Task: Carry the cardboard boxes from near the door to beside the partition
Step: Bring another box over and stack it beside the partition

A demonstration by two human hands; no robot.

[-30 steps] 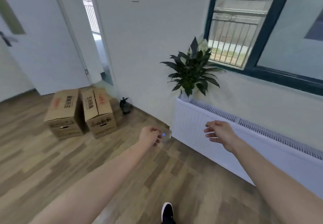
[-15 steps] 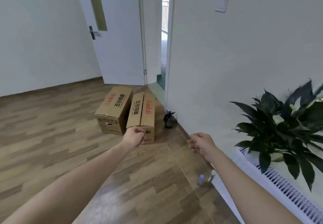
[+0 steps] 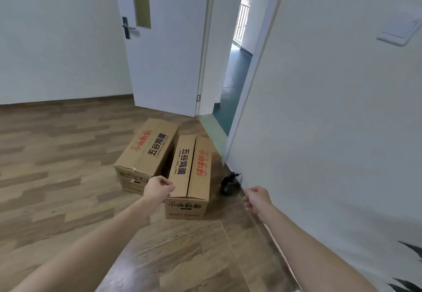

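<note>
Two brown cardboard boxes with printed lettering stand side by side on the wooden floor just inside the doorway. The left box (image 3: 147, 154) sits slightly farther away; the right box (image 3: 191, 175) is nearer to me. My left hand (image 3: 157, 189) hovers in front of the gap between them, by the right box's near left corner, fingers loosely curled and holding nothing. My right hand (image 3: 257, 198) is stretched out to the right of the right box, clear of it, fingers loosely curled and empty.
A white door (image 3: 169, 40) stands open behind the boxes, showing a green floor outside. A small dark object (image 3: 229, 185) sits on the floor against the white wall (image 3: 331, 120) right of the boxes. Plant leaves (image 3: 408, 269) show at the bottom right.
My view has swung left from the radiator and plant toward the door, and the boxes have grown closer. Both arms stay stretched forward, empty.
</note>
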